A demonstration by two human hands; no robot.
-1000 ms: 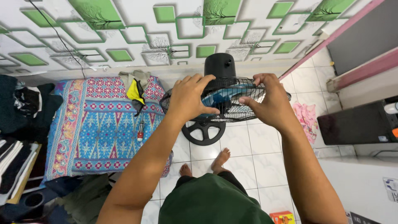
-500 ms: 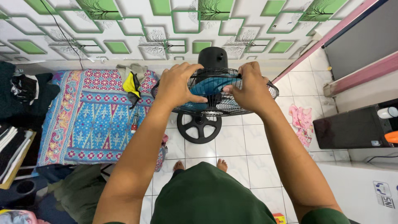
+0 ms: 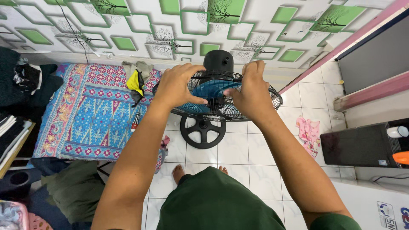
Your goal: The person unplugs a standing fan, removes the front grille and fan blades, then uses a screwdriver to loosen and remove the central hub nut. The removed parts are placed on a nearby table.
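Single head-worn view — steeply downward, close over both forearms, toward tiled floor (image 3: pixel 238 149) and patterned wall (image 3: pixel 140 25).

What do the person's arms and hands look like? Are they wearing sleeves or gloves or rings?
Both arms are bare all the way down, with no long sleeves. The left hand and right hand have no gloves, and no rings, watch or bracelet show. Only a bit of dark green short sleeve shows at the right shoulder, matching the dark green clothing below.
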